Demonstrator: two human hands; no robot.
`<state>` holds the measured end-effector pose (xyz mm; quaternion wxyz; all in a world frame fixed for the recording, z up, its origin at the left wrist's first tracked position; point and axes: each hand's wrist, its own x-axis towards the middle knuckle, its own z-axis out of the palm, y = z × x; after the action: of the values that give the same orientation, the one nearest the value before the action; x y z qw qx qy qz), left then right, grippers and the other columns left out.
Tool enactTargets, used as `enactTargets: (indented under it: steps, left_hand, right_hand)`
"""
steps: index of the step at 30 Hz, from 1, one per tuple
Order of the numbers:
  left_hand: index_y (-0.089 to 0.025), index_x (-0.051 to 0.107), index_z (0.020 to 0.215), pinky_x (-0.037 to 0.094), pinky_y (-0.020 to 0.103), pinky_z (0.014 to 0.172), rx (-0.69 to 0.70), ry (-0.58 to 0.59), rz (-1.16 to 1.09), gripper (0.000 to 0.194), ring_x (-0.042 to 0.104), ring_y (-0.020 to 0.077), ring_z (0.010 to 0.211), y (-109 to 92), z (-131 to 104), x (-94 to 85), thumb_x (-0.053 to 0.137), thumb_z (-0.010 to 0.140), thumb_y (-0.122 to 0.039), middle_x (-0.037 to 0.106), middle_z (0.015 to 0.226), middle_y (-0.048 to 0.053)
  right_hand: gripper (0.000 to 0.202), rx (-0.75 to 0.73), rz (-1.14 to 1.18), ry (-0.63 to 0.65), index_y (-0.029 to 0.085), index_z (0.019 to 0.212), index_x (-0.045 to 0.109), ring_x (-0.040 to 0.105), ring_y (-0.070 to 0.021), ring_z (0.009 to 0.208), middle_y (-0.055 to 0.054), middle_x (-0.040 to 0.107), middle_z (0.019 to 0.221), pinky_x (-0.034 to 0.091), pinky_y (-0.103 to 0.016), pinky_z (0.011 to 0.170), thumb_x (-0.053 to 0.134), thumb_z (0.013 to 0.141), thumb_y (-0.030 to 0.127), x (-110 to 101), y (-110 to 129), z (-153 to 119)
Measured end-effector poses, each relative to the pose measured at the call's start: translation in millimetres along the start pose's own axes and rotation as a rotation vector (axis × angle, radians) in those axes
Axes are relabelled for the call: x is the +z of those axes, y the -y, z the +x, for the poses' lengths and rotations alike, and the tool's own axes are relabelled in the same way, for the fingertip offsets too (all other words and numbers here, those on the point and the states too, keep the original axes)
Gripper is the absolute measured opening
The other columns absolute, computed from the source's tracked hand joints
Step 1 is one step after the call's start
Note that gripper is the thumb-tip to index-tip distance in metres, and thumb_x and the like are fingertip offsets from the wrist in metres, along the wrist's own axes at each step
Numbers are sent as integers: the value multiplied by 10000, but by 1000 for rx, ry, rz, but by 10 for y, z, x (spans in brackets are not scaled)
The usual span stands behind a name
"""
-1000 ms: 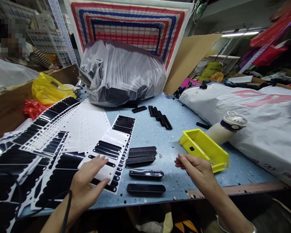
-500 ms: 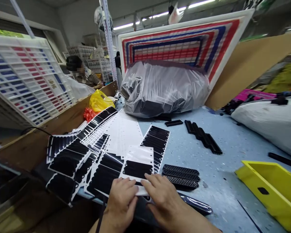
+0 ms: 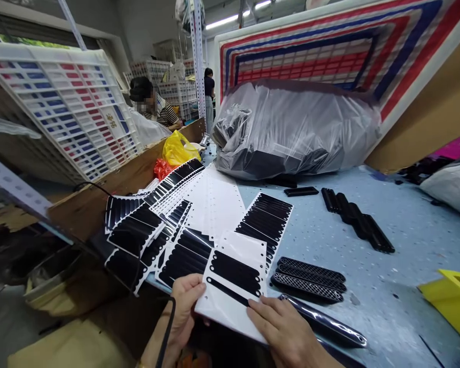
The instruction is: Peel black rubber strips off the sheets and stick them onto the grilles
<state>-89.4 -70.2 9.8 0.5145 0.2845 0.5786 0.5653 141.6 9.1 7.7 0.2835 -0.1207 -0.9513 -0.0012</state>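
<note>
A white sticker sheet (image 3: pixel 235 319) with black strip stickers (image 3: pixel 235 271) lies tilted at the table's front edge. One strip sits apart from the stack of others, closer to me. My left hand (image 3: pixel 186 301) grips the sheet's left edge, thumb on top and fingers below. My right hand (image 3: pixel 283 327) is closed at the sheet's right edge, its fingertips at the right end of the separate strip; its thumb is hidden. Beside the right hand lie a glossy black bar (image 3: pixel 329 322) and several black parts with a mesh pattern (image 3: pixel 308 280).
More sticker sheets (image 3: pixel 134 227) are piled on the left, near a wooden board (image 3: pixel 72 209). A plastic-wrapped bundle (image 3: pixel 291 133) stands at the back. Several black bars (image 3: pixel 358 220) and a yellow bin (image 3: pixel 452 301) are to the right. A person (image 3: pixel 149 99) sits beyond.
My left hand has moved to the sheet's left edge, my right to its right edge, so more of the sheet's lower part shows. The view has turned left.
</note>
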Motion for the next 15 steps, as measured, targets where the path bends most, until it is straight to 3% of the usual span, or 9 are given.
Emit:
enactTargets:
  steps: [2, 4, 6, 7, 11, 13, 15]
  left_hand:
    - [-179, 681, 643, 395, 213, 381, -7, -39, -124, 351, 494, 124, 453, 12, 12, 36, 744, 689, -522, 597, 530, 18]
    - [-180, 708, 656, 457, 229, 459, 47, -100, -106, 304, 539, 142, 505, 27, 9, 49, 773, 691, -475, 644, 573, 24]
    - [-167, 744, 727, 521, 260, 572, 89, -131, -55, 293, 612, 179, 593, 43, -32, 69, 768, 715, -459, 702, 658, 39]
    - [-159, 758, 774, 538, 273, 616, 104, -144, -23, 307, 641, 199, 638, 54, -67, 80, 760, 728, -463, 726, 704, 47]
    - [-154, 789, 840, 574, 275, 640, 151, -185, 182, 405, 700, 257, 725, 113, -195, 63, 771, 679, -526, 774, 792, 70]
    - [-172, 799, 809, 577, 260, 591, 170, -163, 254, 413, 706, 257, 692, 141, -207, 20, 783, 641, -549, 780, 784, 67]
    - [-183, 801, 788, 581, 260, 573, 188, -128, 280, 413, 709, 258, 675, 154, -181, -11, 795, 615, -558, 778, 753, 59]
  right_hand:
    - [387, 23, 0, 32, 187, 1233, 606, 683, -337, 936, -148, 742, 1094, 539, -455, 762, 587, 847, 204, -91, 62, 7]
    - [368, 79, 33, 13, 162, 1208, 616, 675, -336, 893, -167, 736, 1017, 537, -455, 740, 628, 875, 317, -173, 150, 74]
    - [246, 189, 88, -47, 166, 1137, 636, 655, -258, 748, -112, 708, 843, 523, -381, 680, 608, 915, 265, -191, 272, 186]
    - [186, 264, 111, -83, 163, 1104, 639, 644, -232, 736, -92, 685, 806, 518, -356, 694, 574, 937, 213, -165, 338, 250]
    - [163, 376, 203, -140, 169, 979, 645, 633, -198, 769, -72, 659, 826, 517, -291, 713, 587, 949, 318, 89, 505, 484]
    - [116, 438, 191, -80, 194, 942, 652, 636, -203, 802, -61, 661, 832, 503, -292, 732, 598, 931, 296, 195, 506, 559]
    - [131, 533, 225, -23, 195, 811, 627, 617, -162, 715, -24, 634, 752, 479, -247, 667, 604, 916, 270, 232, 473, 603]
